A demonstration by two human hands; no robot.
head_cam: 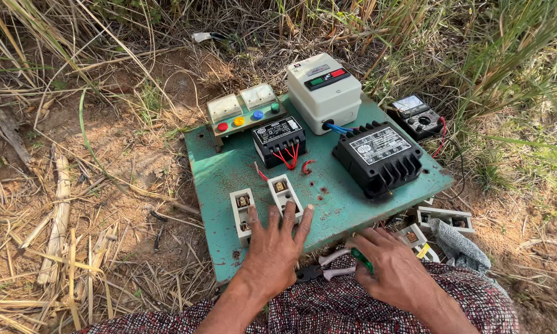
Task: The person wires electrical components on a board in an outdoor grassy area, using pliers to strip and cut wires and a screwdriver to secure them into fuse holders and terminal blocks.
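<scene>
R hand (395,267) grip clenched on green-handled screwdriver (361,260); L hand (277,242) flat, released, on green panel (328,198).

The left hand (277,244) lies flat, palm down, with its fingers (289,214) spread out and pointing away from the person. Its bare arm comes up from the bottom edge. The right hand (393,266) sits close beside the left hand, a little lower. Its fingers are curled in and its back faces up. The two hands do not touch each other.
</scene>
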